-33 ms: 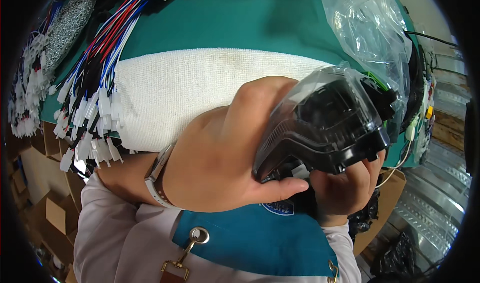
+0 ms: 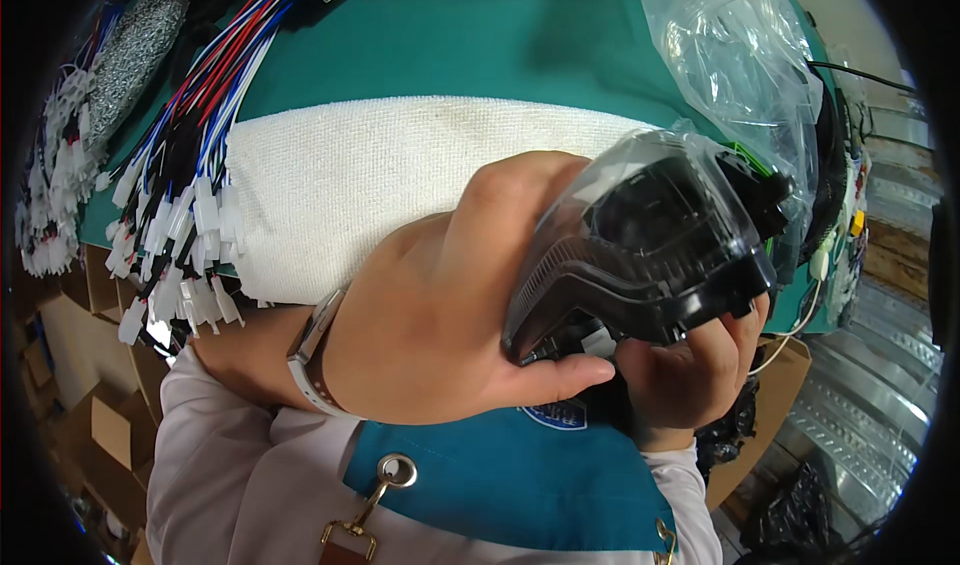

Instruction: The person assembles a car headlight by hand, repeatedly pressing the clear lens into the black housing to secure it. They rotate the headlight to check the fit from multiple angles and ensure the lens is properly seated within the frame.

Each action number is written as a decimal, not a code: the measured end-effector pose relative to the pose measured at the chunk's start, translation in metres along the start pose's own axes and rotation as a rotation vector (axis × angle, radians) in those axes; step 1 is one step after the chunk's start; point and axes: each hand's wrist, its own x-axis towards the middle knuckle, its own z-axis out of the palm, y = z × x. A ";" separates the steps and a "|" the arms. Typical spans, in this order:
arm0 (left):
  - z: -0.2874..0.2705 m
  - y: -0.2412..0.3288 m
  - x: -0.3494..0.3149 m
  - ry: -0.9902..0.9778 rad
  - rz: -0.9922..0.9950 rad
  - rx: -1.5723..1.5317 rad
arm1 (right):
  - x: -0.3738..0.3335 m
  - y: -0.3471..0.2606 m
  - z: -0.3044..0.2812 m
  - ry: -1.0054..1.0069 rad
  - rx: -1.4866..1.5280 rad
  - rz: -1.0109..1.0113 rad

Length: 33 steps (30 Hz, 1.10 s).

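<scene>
Held up above the front edge of the table is a vehicle lamp (image 2: pixel 650 255) with a clear curved lens over a black housing. My left hand (image 2: pixel 440 295), a banded watch on its wrist, grips the lamp's left end; its thumb lies along the underside and its other fingers are hidden behind the lens. Curled under the lamp's right side, my right hand (image 2: pixel 690 380) supports it from below, with some of its fingers hidden. A small light-grey connector piece (image 2: pixel 598 342) shows beneath the housing, between the two thumbs.
A folded white cloth (image 2: pixel 360 175) lies on the green tabletop (image 2: pixel 450 35). Wire bundles with white connectors (image 2: pixel 185 225) hang over the left edge. A silvery wrapped roll (image 2: pixel 140 50) lies farther left. Clear plastic bags (image 2: pixel 735 45) are at the right, cardboard boxes (image 2: pixel 115 430) below left.
</scene>
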 end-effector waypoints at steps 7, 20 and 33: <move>0.001 -0.001 0.000 0.027 0.010 -0.016 | -0.010 0.011 0.001 0.137 0.289 0.075; -0.001 -0.004 0.006 0.093 -0.100 -0.296 | 0.004 -0.002 0.014 0.210 0.803 0.554; -0.002 0.006 0.016 0.199 -0.202 -0.546 | 0.026 -0.028 0.013 0.158 0.987 0.861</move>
